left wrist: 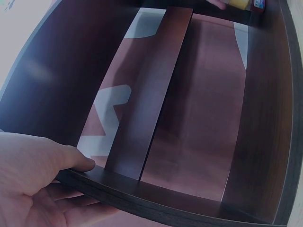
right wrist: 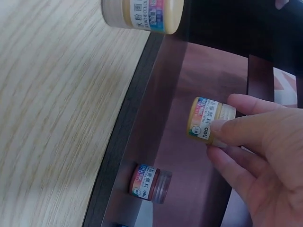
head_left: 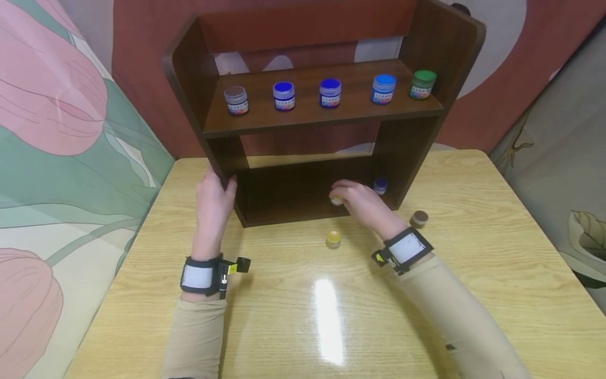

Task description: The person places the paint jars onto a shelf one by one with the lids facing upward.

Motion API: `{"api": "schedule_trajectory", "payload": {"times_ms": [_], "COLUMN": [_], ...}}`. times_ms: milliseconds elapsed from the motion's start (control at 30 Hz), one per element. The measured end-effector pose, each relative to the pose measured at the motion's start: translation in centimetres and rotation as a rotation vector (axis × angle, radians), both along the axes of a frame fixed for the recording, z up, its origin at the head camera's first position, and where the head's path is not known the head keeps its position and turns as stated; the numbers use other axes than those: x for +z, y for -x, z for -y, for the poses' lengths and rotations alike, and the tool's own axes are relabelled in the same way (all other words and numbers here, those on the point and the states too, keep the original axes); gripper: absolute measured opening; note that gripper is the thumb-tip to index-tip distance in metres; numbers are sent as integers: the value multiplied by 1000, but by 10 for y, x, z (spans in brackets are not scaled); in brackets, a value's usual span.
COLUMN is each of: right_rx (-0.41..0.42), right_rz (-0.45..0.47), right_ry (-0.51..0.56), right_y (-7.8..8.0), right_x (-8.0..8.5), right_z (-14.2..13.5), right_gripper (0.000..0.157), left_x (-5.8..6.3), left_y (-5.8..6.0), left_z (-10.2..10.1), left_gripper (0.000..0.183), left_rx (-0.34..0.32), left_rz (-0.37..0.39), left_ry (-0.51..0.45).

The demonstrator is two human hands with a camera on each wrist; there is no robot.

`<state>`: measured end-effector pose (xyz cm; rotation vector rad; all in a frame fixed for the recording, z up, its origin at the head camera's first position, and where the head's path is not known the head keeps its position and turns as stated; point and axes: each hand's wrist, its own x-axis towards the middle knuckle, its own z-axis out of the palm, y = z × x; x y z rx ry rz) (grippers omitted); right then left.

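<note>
My right hand [head_left: 362, 204] pinches a small paint jar [right wrist: 202, 119] with a yellow body and pale lid between thumb and fingers. It holds the jar at the lower level of a dark brown wooden shelf [head_left: 293, 123]. In the right wrist view, a dark red paint jar [right wrist: 144, 182] stands on that lower board beside the held one. My left hand [head_left: 214, 197] grips the shelf's left side panel, thumb on the inner face and fingers outside. A yellow paint jar [head_left: 333, 240] sits on the table just in front of the shelf.
Along the upper board stand a grey-lidded jar [head_left: 236, 101], two dark blue jars [head_left: 284, 97], a lighter blue jar [head_left: 383, 89] and a green jar [head_left: 422, 85]. A blue-lidded jar [head_left: 380, 186] is at the lower right. A brown-lidded jar [head_left: 418, 219] rests on the wooden table [head_left: 279, 316].
</note>
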<state>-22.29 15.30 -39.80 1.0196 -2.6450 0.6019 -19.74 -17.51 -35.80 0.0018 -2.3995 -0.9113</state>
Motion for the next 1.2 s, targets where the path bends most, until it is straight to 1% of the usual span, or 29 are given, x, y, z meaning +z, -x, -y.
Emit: {"api": "schedule_trajectory", "payload": {"times_ms": [167,467,700,1000,1200], "right_rx": [6,-7,-2,7,-7], "right_rz": [-8,13,15,33,48], "right_ry": [-5,-15,9,31,12], "right_y": [6,16,25,29,33], "right_x": [-3,-6,-12,-17,-18], "right_z": [4,10,12,15,17], "right_gripper": [25,25,24,21,22], "left_x": [-1,-1,0,0,1], "left_y": [0,1,0,1,1], "left_z": [0,0,-1,0,1], "left_gripper": [35,35,37,37,36], "left_rx": [3,6,-1,5,4], "left_rz": [6,2,13,18,20], "left_ry": [-4,5,10,9,1]}}
